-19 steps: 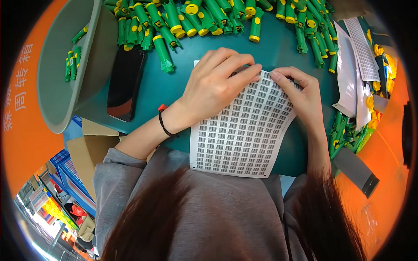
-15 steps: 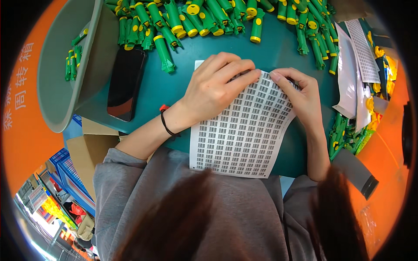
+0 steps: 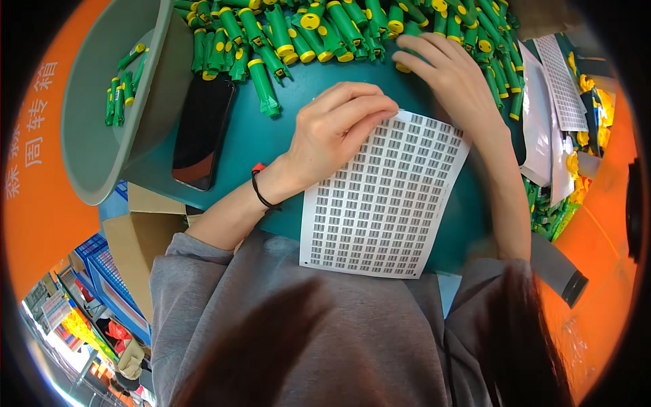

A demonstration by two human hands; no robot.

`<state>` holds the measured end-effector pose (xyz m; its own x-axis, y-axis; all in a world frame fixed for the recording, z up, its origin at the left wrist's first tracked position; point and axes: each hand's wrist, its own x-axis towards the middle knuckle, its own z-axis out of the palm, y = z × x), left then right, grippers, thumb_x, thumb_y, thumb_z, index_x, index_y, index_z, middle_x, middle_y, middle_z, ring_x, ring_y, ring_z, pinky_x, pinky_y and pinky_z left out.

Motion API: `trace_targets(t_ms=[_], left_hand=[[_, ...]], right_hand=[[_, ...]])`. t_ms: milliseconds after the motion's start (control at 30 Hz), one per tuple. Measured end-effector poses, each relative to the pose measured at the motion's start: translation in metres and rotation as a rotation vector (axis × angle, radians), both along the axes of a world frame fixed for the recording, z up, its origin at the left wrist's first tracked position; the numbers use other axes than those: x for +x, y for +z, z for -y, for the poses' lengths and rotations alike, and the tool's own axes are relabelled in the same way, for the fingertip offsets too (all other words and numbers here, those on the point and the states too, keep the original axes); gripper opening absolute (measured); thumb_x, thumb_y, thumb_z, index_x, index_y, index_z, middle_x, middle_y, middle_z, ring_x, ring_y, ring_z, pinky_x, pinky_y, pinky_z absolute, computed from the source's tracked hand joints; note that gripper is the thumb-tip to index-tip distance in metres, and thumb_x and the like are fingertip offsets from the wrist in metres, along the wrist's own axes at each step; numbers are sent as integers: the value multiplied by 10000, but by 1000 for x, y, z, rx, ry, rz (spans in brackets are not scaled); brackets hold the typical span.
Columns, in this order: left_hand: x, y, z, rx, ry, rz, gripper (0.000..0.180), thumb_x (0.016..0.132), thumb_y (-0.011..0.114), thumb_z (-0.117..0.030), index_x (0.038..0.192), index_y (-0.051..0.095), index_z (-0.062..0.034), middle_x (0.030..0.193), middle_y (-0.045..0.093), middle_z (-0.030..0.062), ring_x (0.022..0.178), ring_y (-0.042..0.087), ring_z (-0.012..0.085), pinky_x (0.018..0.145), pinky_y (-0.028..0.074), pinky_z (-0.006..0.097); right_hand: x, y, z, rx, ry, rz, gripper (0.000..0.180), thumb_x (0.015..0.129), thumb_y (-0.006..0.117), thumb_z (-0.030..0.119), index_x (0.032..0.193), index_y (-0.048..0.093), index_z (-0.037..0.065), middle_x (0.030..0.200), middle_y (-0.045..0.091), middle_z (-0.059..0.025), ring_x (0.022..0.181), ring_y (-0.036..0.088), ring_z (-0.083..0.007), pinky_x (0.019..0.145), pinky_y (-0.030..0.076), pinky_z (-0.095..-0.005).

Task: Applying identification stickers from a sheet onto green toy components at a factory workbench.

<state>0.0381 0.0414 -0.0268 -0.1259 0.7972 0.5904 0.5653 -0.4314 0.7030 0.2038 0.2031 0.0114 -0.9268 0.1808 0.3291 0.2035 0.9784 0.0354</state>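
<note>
My left hand [image 3: 339, 132] is closed in a pinch at the top edge of a white label sheet [image 3: 376, 203], which carries rows of small grey printed labels. The sheet slopes down against my grey shirt. Whether a loose label is between the fingertips I cannot make out. Beyond the sheet, my right hand [image 3: 454, 78] reaches over a green tube [image 3: 402, 68] with a yellow end. Its fingers are spread above the tube and partly cover it; I cannot tell if they touch it.
Many green and yellow tubes [image 3: 281, 30] are heaped along the far side of the green table [image 3: 271, 146]. A black phone [image 3: 201, 132] lies beside a grey-green tub [image 3: 95, 159] with several tubes inside. More label sheets [image 3: 561, 81] and plastic bags [image 3: 539, 129] are at the right.
My right hand has left the sheet's top right corner and moved forward over a tube at the heap's edge. My left hand stays pinched at the sheet's top.
</note>
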Motion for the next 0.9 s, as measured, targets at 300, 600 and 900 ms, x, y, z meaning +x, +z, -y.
trace_targets(t_ms=[300,600,900], left_hand=[[-3,67,11,-283,-119,589,176,853,741,38,1016,677,57,939,721,96,890,690,150,827,554,277],[-5,84,4,-283,-241,137,129,846,747,-46,964,706,-16,985,685,60,919,625,130,840,475,269],[-4,90,0,-349,-289,32,91,875,719,-57,938,686,0,1049,658,88,928,632,145,834,496,280]], right_hand=[[32,3,75,-1642,-152,-782,334,903,635,-81,1223,551,-45,1225,621,-168,1001,658,-185,877,555,-302],[45,-2,93,-1603,23,-807,381,890,634,-108,1259,544,-81,1269,577,-208,1119,631,-263,957,577,-387],[46,1,98,-1470,-27,-743,412,886,626,-143,1289,542,-117,1290,590,-207,1190,602,-265,1027,535,-372]])
